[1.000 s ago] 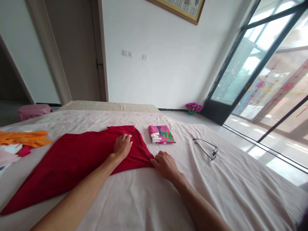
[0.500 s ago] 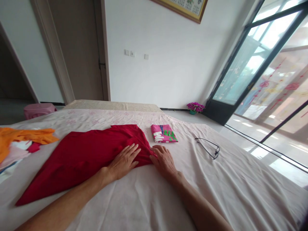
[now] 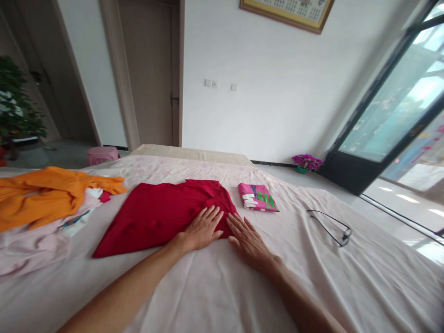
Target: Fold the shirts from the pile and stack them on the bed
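A dark red garment, maybe a shirt, lies spread on the pale bed sheet. On its near right part rests my left hand, flat with the fingers stretched out. My right hand lies flat at the garment's right end, its fingertips on the red cloth and the palm over the sheet. Both hands are open, and nothing is gripped. Just beyond my right hand sits a folded pink cloth with white and green print.
To the left is a pile of clothes with an orange garment on top and a pale pink one below. Black eyeglasses lie on the sheet at the right. Past the bed stand a pink stool and purple flowers.
The view has swung left, bringing in more of the clothes pile. My left hand has moved nearer and flattened on the red cloth. My right hand has gone from pinching its edge to lying flat.
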Tool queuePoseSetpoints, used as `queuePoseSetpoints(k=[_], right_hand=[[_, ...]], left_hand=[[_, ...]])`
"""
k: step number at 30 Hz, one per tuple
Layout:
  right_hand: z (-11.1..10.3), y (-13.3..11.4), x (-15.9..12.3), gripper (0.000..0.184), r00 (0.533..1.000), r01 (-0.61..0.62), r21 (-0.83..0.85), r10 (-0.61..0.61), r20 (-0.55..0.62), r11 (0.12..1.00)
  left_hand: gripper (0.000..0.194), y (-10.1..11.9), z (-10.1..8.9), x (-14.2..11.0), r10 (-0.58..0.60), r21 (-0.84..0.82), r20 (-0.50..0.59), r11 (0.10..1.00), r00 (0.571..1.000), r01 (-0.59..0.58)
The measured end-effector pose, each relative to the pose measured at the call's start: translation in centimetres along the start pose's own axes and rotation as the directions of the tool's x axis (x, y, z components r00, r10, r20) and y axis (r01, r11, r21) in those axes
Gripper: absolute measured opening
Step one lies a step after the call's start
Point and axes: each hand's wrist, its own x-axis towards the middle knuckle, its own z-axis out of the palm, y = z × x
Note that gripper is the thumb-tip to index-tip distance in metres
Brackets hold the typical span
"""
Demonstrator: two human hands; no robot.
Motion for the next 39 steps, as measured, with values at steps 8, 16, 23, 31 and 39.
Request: queuePoseSetpoints(k=[8, 16, 23, 31, 39], right_hand=[[0.6, -0.5, -0.2, 0.059, 0.998, -0.035, -0.001, 0.035, 0.043, 0.999], [1.0, -0.4, -0.2, 0.060, 1.000, -0.018, -0.011, 0.019, 0.025, 1.000], [-1.5, -0.9, 0.9, 0.051, 0.996, -0.016, -0.007, 0.017, 0.085, 1.000], [-2.5, -3.9, 9.8, 0.049, 0.997, 0.082, 0.038, -0.083, 0.008, 0.996], [3.1, 0.1, 12.9, 0.058, 0.987, 0.010, 0.080, -0.023, 0.157, 0.997]], left_hand=[[0.064, -3.4, -2.4, -5.2, -0.204, 0.070, -0.145, 0.974, 0.968, 0.216], [0.066, -12.8, -4.7, -14.5, -0.685, 0.271, -0.052, 0.691, 0.727, 0.670], [0.055, -12.9, -5.6, -15.1, -0.611, 0.368, -0.148, 0.696, 0.777, 0.617], [0.062, -9.5, -5.6, -9.4, -0.359, 0.078, -0.040, 0.929, 0.932, 0.361], [0.065, -13.9, -3.9, -11.7, -0.522, 0.119, 0.018, 0.848, 0.853, 0.516]])
